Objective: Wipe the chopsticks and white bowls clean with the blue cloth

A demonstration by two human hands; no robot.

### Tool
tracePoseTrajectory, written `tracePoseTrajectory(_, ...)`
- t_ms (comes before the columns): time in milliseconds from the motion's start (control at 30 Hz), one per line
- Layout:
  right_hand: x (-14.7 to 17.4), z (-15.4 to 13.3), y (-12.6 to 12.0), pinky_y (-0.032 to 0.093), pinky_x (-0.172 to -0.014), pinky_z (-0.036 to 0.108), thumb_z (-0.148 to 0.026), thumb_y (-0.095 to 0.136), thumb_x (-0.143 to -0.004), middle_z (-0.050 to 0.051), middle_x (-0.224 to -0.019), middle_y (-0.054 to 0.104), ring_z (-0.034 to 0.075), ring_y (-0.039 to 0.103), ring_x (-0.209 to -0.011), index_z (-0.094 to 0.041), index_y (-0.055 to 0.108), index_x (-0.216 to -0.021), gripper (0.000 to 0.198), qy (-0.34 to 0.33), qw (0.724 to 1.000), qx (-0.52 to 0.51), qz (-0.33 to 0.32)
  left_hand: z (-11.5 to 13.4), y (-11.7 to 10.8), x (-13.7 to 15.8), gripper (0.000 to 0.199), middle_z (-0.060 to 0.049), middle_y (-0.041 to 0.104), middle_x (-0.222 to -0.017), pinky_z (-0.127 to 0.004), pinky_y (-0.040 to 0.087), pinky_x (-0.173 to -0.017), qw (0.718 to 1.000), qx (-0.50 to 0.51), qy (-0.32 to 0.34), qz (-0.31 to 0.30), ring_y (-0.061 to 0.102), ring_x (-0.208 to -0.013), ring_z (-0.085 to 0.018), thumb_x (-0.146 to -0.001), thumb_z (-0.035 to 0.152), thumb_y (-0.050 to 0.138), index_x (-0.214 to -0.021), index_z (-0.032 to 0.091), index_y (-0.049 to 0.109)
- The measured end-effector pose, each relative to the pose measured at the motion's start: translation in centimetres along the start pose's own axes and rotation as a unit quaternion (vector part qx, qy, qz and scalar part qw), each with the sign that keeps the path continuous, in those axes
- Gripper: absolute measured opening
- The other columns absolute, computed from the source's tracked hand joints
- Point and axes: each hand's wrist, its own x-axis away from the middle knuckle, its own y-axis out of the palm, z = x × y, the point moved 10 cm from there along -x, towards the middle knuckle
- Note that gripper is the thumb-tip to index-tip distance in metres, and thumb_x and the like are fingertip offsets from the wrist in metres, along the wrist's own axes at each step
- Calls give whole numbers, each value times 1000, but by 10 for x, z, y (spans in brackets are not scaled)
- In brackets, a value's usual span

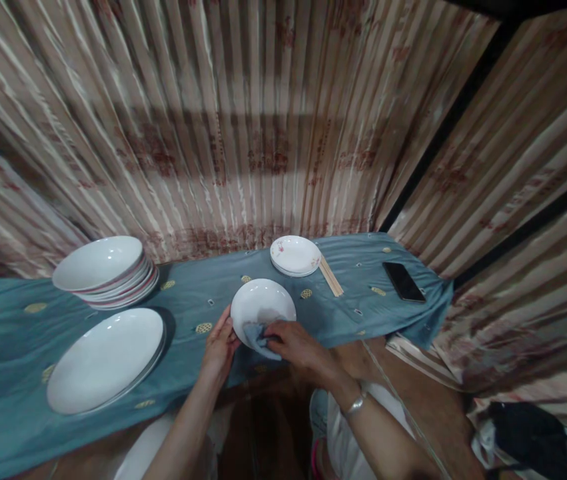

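Note:
A white plate (pixel 263 298) is held near the front edge of the cloth-covered table. My left hand (pixel 220 341) grips its left rim, with the fingers partly hidden beneath it. Bunched in my right hand (pixel 293 343) is a blue-grey cloth (pixel 259 339), pressed against the lower part of the plate's inner face. Behind and to the right sits a small stack of floral-patterned plates (pixel 296 255). Several wooden chopsticks (pixel 332 277) lie right beside that stack.
A stack of large white bowls (pixel 100 267) stands at the left, behind stacked oval platters (pixel 106 360). A black phone (pixel 403 281) lies at the right on the blue tablecloth (pixel 188 293). Pleated curtains (pixel 263 133) hang behind the table.

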Motion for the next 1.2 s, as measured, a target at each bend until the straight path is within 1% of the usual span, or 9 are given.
tracePoseTrajectory(233,-22,-33,12,40,-103,33,-10,48,-83,8,-131,55,18,52,-121,-21,48,-133,50,-74,994,-69,46,1,1,-1,72,-8,72,-98,-24,50,-66,1000,2,24,-12,67,-76,-16,-61,35,76,-127,17,55)
tracePoseTrajectory(300,-29,-39,11,36,-108,34,-10,45,-85,10,-142,44,19,42,-130,-18,40,-138,54,-87,992,-58,66,1,3,-1,70,-8,72,-101,-24,50,-68,999,4,32,-17,67,-80,-17,-59,36,78,-122,17,58)
tracePoseTrajectory(400,-42,-42,8,35,-109,38,-10,41,-86,15,-149,30,22,35,-135,-14,36,-141,55,-95,990,-5,102,-2,5,-3,69,-8,73,-91,-26,51,-66,999,-14,33,-19,67,-76,-19,-55,41,80,-117,16,62)
tracePoseTrajectory(500,-58,-41,8,35,-108,43,-8,40,-86,16,-147,33,25,38,-131,-13,41,-137,52,-103,985,62,121,-2,4,-4,69,-7,73,-86,-29,52,-69,999,-23,38,-9,67,-74,-20,-52,43,82,-114,17,64)
tracePoseTrajectory(667,-83,-30,-7,38,-103,42,-9,37,-89,17,-130,52,24,47,-119,-11,52,-125,39,-90,973,148,149,-1,0,-4,81,-7,73,-82,-32,52,-69,999,-35,39,8,66,-69,-18,-50,42,83,-122,15,60)
tracePoseTrajectory(767,-92,-11,-22,41,-98,38,-11,39,-90,13,-113,62,22,56,-105,-12,54,-119,32,-49,965,195,166,1,-1,-2,87,-7,73,-81,-31,52,-67,998,-44,39,13,65,-66,-17,-49,42,84,-126,13,56)
tracePoseTrajectory(933,-86,45,-34,43,-92,37,-14,44,-88,14,-92,68,23,62,-92,-10,58,-107,23,107,941,296,127,0,-6,-1,87,-6,72,-78,-27,51,-60,999,-34,36,22,65,-63,-16,-46,42,84,-123,12,58)
tracePoseTrajectory(1067,-60,74,-38,47,-81,36,-23,45,-89,18,-96,67,28,63,-94,-10,60,-104,25,203,916,335,87,-2,-13,-1,86,-3,71,-73,-25,49,-54,999,2,26,34,61,-55,-13,-42,39,86,-119,12,59)
tracePoseTrajectory(1200,-36,82,-38,45,-82,33,-26,46,-89,17,-103,67,27,63,-99,-12,63,-100,24,229,921,311,54,-2,-20,1,83,-2,70,-71,-26,51,-54,999,18,27,35,62,-55,-13,-43,38,85,-118,12,59)
